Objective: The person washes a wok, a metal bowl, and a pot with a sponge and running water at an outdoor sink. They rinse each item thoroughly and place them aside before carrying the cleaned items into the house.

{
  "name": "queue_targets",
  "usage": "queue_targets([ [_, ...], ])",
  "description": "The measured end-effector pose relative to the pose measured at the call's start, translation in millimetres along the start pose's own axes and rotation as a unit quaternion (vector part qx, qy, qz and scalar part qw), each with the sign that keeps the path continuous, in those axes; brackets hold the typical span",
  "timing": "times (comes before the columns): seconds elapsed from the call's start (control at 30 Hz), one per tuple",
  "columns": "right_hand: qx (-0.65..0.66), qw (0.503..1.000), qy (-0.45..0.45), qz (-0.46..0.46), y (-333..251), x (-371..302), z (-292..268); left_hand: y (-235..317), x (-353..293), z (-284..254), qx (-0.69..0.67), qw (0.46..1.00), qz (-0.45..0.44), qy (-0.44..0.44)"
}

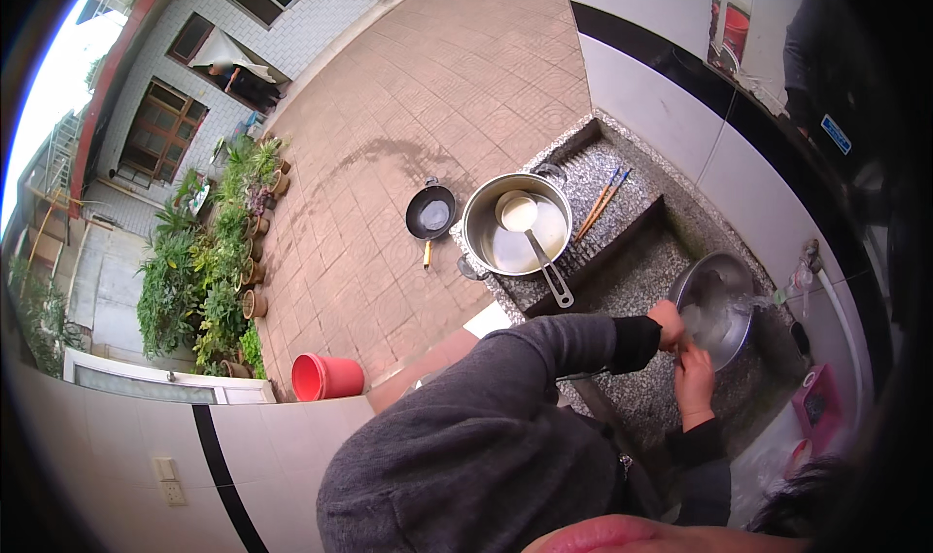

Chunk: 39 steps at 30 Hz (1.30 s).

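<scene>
A shiny metal basin (731, 346) sits tilted in the stone sink at the right, with pale, translucent stuff and water inside. My left hand (668, 326) is closed at its near left rim. Just below it, my right hand (694, 382) is also closed, its fingers close to the left ones. Whatever they grip is too small or hidden to name. A clear stream or strip of plastic (756, 302) runs from the tap side into the basin. Left of the sink basin, a large metal pot (483, 199) holds cloudy liquid and a ladle (540, 258) leaning on its rim.
Two chopsticks (603, 204) lie on the ribbed stone beside the pot. A small black pan (431, 211) is beyond it at the left. A red bucket (328, 377) stands on the paved yard. A pink box (815, 406) and a white hose (848, 329) are along the wall.
</scene>
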State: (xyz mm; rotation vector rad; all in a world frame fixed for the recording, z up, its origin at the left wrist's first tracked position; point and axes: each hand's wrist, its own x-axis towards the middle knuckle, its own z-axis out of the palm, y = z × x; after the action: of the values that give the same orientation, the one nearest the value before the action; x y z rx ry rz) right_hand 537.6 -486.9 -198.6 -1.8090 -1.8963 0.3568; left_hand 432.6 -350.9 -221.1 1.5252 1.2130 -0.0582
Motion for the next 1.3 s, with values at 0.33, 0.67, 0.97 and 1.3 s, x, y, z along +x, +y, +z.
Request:
queue_targets([
  [0.33, -0.198, 0.957, -0.165, 0.131, 91.4, 17.9, -24.9, 8.0, -3.6, -42.9, -0.017, 0.981, 0.027, -0.191],
  [0.67, -0.069, 0.979, -0.189, 0.029, 50.6, 39.9, 4.1, 21.3, 6.5, -34.9, -0.125, 0.963, -0.122, -0.207],
  [0.97, -0.077, 0.990, -0.067, 0.097, 83.8, 14.6, 6.7, 22.9, 13.2, -40.7, -0.059, 0.968, -0.087, -0.229],
  [1.3, 0.170, 0.979, 0.054, 0.094, 33.8, 41.1, -13.6, 31.9, 22.7, -41.5, -0.059, 0.960, -0.127, -0.243],
])
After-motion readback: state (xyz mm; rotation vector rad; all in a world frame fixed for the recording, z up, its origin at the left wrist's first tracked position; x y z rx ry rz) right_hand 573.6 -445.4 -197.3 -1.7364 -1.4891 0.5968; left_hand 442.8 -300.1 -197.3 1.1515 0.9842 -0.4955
